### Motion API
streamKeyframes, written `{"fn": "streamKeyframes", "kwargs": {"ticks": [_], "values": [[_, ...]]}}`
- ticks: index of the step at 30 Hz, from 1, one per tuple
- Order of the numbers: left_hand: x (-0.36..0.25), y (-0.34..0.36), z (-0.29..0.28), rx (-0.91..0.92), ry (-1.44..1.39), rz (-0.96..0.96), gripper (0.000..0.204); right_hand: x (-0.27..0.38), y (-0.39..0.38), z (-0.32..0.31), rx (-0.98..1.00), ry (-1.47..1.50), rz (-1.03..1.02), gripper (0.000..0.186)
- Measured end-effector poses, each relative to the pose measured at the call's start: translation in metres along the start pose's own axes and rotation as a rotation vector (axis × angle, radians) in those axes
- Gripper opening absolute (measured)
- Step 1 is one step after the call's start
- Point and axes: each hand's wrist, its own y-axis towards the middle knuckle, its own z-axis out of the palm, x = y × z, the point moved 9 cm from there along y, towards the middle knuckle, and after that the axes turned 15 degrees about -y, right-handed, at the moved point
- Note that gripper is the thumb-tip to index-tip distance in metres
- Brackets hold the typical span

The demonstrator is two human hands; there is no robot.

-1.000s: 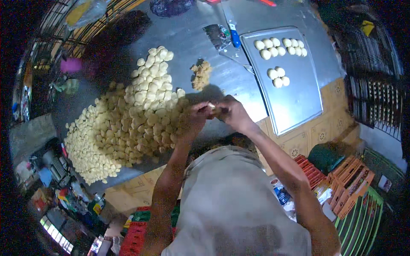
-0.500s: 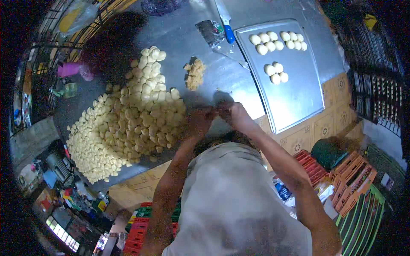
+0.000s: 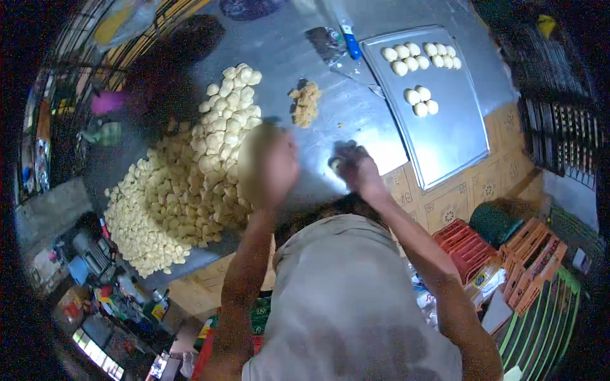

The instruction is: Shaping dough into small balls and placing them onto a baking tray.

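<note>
A large heap of pale dough pieces (image 3: 171, 203) covers the left of the metal table. Over its right edge is my left hand (image 3: 281, 168), smeared so that its fingers and anything in them cannot be made out. My right hand (image 3: 359, 168) is curled above the bare metal just right of the middle, in shadow, with a small pale dough piece (image 3: 335, 164) showing at its fingers. Beyond the hands lies a crumbly light-brown mound of filling (image 3: 306, 103). Round white dough balls (image 3: 413, 60) sit in three groups on a metal tray (image 3: 448, 143) at the right.
A knife with a blue handle (image 3: 353, 46) lies left of the tray, near a thin metal utensil (image 3: 359, 82) and a dark plastic packet (image 3: 324, 44). Red crates (image 3: 467, 247) and orange crates (image 3: 530, 263) stand below the table's right side.
My hands were close together in front of me; now they are apart, the left over the heap's edge, the right further right. The view has shifted slightly.
</note>
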Motion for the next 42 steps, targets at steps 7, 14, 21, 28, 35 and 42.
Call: {"fn": "streamKeyframes", "kwargs": {"ticks": [7, 14, 21, 28, 35, 42], "values": [[-0.018, 0.044, -0.030, 0.150, 0.307, 0.220, 0.023, 0.027, 0.000, -0.030, -0.022, 0.388, 0.113, 0.030], [0.008, 0.019, 0.022, 0.163, -0.133, 0.376, 0.032, -0.012, 0.055, -0.227, -0.289, -0.467, 0.224, 0.023], [-0.013, -0.043, 0.078, 0.365, 0.098, 0.042, 0.041, -0.044, 0.083, -0.241, -0.600, -0.832, -0.029, 0.035], [0.037, -0.049, 0.048, 0.300, -0.254, -0.068, 0.034, -0.036, 0.079, -0.226, -0.386, -0.619, 0.103, 0.034], [0.031, -0.056, 0.027, 0.303, -0.314, 0.072, 0.022, 0.088, 0.069, -0.010, -0.202, -0.921, -0.638, 0.011], [0.047, -0.047, 0.008, 0.184, -0.459, 0.173, 0.022, 0.103, 0.109, 0.045, -0.229, -1.011, -0.790, 0.017]]}}
